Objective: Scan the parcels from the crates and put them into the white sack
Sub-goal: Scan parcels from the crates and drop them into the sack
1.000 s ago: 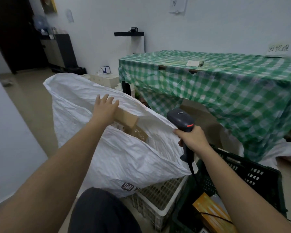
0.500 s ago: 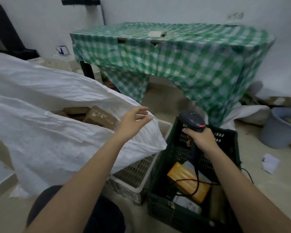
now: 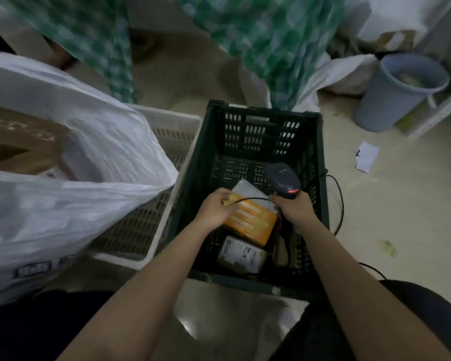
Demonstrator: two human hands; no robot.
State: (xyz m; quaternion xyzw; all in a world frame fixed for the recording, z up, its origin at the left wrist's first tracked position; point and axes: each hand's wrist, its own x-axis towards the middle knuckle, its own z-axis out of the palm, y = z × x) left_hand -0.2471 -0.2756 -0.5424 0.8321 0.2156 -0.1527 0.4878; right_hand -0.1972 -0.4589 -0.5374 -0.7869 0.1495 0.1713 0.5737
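In the head view the left hand (image 3: 216,209), which half a second ago hovered open over the mouth of the white sack (image 3: 71,204), has come down into the dark green crate (image 3: 261,115) and now rests on the near-left end of the orange parcel (image 3: 253,222), its fingers curled over that edge; whether it has yet taken a full grip cannot be told. The right hand (image 3: 294,211) still grips the handle of the black scanner (image 3: 283,179), whose red light glows, and has dropped inside the crate too, just to the right of the left hand. The scanner's cable (image 3: 339,201) crosses the orange parcel and loops out over the crate's right wall. Beyond the left hand's fingertips a grey-white flat parcel (image 3: 245,190) lies partly under the orange one; nearer the person than that hand sits a parcel with a white printed label (image 3: 241,254), its print too blurred to read. To the left of the left hand stands a white crate (image 3: 172,126), partly covered by the sack, inside which brown cardboard boxes (image 3: 21,142) show. The sack carries dark blue printing near its bottom, unreadable. Far right of the right hand stand a grey bucket (image 3: 399,92) and a scrap of paper (image 3: 366,156) on the floor.
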